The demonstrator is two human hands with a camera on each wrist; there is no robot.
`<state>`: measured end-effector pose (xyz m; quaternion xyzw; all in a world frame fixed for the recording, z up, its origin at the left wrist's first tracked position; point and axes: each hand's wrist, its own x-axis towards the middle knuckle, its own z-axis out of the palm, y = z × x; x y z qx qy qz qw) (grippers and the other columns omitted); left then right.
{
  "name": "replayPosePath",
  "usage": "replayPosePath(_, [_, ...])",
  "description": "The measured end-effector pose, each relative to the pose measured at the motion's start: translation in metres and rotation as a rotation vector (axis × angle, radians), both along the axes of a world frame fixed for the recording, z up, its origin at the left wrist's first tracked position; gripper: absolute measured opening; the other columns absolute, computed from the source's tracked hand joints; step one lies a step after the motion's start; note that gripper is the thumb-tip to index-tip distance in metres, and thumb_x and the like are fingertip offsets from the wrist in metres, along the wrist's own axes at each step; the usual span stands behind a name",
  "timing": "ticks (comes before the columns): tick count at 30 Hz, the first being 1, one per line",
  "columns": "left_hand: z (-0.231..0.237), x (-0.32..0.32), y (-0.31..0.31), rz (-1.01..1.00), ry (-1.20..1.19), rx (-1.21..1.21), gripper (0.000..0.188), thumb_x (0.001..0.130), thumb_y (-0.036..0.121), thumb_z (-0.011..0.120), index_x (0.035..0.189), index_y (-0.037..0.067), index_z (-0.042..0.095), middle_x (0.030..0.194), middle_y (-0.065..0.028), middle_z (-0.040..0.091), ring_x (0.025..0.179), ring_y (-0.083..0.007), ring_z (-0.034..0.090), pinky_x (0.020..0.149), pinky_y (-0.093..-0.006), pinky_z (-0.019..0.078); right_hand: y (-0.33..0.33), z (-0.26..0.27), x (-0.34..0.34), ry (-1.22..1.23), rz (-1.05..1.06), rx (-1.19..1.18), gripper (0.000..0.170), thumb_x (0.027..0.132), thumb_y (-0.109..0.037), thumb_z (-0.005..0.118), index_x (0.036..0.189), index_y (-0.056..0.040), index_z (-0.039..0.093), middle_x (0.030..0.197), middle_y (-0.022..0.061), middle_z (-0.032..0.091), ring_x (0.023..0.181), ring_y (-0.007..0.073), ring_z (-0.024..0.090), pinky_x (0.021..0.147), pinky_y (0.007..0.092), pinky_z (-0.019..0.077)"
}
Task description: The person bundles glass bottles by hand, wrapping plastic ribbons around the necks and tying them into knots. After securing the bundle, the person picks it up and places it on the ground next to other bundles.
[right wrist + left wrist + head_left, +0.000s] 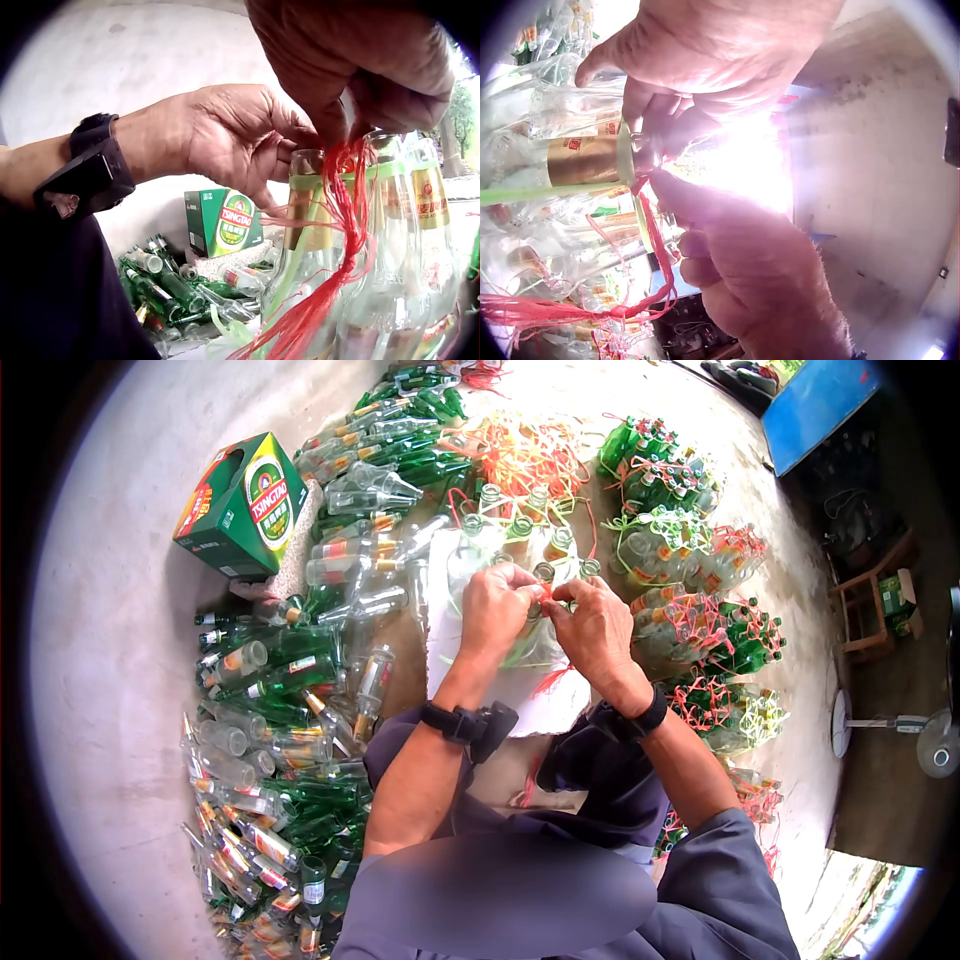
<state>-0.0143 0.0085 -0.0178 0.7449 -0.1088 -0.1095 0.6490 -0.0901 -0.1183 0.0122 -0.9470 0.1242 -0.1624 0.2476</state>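
Observation:
Clear bottles (382,300) with gold neck labels stand upright in a group, a pale green band (300,182) round their necks. Red twine (545,595) lies knotted between two necks, its frayed strands (349,247) hanging down in the right wrist view. My left hand (497,610) pinches the red twine between thumb and fingers, close against a bottle mouth. Opposite it, the thumb and forefinger of my right hand (598,630) pinch the twine too, fingertips nearly meeting the left ones. The exact knot is partly hidden by the fingers.
A white board (450,660) lies under the bottles. Loose green and clear bottles (290,660) are heaped to the left, beside a green Tsingtao box (245,510). Tied bundles (700,630) line the right. Orange twine (530,455) lies beyond; a fan (938,745) stands far right.

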Motion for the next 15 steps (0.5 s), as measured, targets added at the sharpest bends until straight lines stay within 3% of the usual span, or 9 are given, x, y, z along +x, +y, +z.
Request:
replayPosePath(9, [-0.0037, 0.0017, -0.0025, -0.01, 0.031, -0.004, 0.009, 0.084, 0.0, 0.069, 0.09, -0.006, 0.071, 0.082, -0.0101, 0.073, 0.074, -0.0134, 0.066, 0.07, -0.0279, 0.0523, -0.0004, -0.0022, 0.0027, 0.036, 0.02, 0.013, 0.015, 0.086, -0.026, 0.074, 0.092, -0.0138, 0.081, 0.088, 0.0129, 0.067, 0.08, 0.0354, 0.068, 0.071, 0.0466, 0.0523])
replayPosePath(15, [-0.0063, 0.0045, -0.0014, -0.03, 0.013, -0.002, 0.008, 0.084, 0.0, 0.068, 0.089, -0.006, 0.07, 0.081, -0.0111, 0.073, 0.074, -0.014, 0.067, 0.069, -0.0282, 0.0523, -0.002, 0.0002, 0.0079, 0.049, 0.021, 0.001, 0.016, 0.087, -0.028, 0.072, 0.086, -0.0142, 0.08, 0.076, 0.017, 0.068, 0.073, 0.0381, 0.068, 0.065, 0.0478, 0.0519])
